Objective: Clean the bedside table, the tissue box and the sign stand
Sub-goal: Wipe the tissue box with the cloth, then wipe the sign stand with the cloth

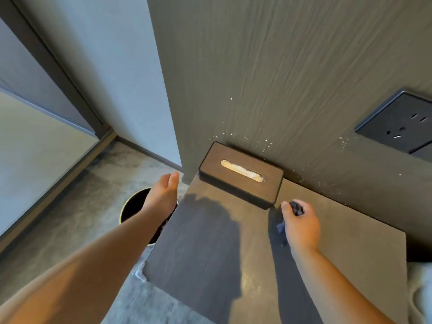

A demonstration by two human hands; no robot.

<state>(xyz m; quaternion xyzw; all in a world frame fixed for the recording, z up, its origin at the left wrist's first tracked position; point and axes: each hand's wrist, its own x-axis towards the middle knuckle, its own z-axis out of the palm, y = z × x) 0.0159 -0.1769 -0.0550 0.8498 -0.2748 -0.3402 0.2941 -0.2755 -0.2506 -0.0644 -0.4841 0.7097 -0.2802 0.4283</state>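
The bedside table [210, 242] has a dark top, and most of it is bare. Its left edge hangs over the floor, and its back edge meets the wall [280, 66]. The tissue box [240, 175] sits at the back, touching the wall. White tissue shows in its slot.

The left hand [162, 192] reaches out past the table's left edge, above a round bin [131, 206]. Its fingers are straight and pressed together. The right hand [300, 224] is over the table, just beside the box's near right corner. Its fingers curl around a dark cloth [296, 208].

The bin looks dark inside.
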